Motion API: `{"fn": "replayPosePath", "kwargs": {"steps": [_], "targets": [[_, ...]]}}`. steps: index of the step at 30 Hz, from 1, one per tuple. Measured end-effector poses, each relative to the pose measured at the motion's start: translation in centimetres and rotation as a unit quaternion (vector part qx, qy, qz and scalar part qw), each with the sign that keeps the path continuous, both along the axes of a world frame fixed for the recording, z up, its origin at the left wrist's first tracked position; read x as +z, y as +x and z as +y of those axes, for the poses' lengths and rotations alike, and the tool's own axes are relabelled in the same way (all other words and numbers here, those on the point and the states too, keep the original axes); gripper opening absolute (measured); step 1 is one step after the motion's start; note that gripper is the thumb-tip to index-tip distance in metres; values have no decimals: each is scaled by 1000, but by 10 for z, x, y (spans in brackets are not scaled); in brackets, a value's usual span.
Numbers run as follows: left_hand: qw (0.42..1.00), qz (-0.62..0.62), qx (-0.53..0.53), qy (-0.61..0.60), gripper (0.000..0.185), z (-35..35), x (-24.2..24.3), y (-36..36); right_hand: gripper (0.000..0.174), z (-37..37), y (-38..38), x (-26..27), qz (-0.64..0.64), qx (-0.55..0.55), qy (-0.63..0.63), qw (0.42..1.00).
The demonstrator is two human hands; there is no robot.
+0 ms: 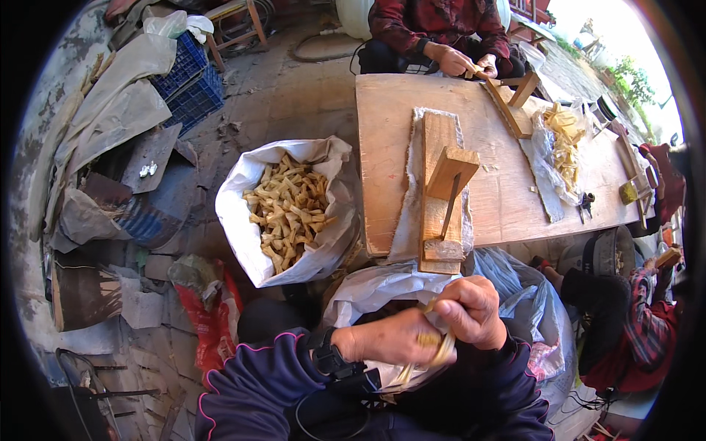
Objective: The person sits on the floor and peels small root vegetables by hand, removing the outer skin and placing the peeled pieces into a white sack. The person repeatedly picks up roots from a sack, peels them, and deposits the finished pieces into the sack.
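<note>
Both my hands meet over a white woven sack [364, 289] at my lap. My left hand [394, 336], blurred, is closed around several pale yellowish strips [444, 350] whose ends hang below it. Against it, my right hand [474, 311] pinches the upper end of the material between thumb and fingers. Just beyond them, a wooden stand [441, 220] with an upright block and a slanting thin bar lies on a cloth [405, 220] at the table's near end. Another white sack [234, 204], left of the table, holds many knotted yellowish pieces [289, 212].
A plywood table [380, 138] bears a second wooden stand [510, 113] and a plastic bag of yellowish strips [565, 149]. One person [436, 27] works across it; others sit at the right. Blue crates [193, 99] and a red bag [207, 325] are at the left.
</note>
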State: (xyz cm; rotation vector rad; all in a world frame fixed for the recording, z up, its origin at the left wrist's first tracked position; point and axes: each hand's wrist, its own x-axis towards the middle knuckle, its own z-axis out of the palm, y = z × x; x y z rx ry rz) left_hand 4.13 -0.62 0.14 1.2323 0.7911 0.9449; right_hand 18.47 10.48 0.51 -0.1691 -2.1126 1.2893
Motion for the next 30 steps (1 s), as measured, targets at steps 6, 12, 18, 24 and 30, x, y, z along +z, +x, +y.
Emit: {"fn": "replayPosePath", "kwargs": {"steps": [6, 12, 18, 24, 30], "targets": [[970, 59, 153, 177, 29, 3, 3, -23, 36, -10, 6, -3, -181, -130, -161, 962], [773, 370, 274, 437, 34, 4, -8, -27, 14, -16, 0, -20, -98, 162, -685, 704], [755, 355, 388, 392, 27, 3, -8, -22, 11, -28, 2, -17, 8, -72, -495, 866], [822, 386, 315, 274, 25, 1, -8, -22, 15, -23, 1, -13, -113, -123, -27, 986], [817, 372, 299, 324, 9, 3, -6, -23, 31, -27, -6, -21, -204, -143, -91, 964]]}}
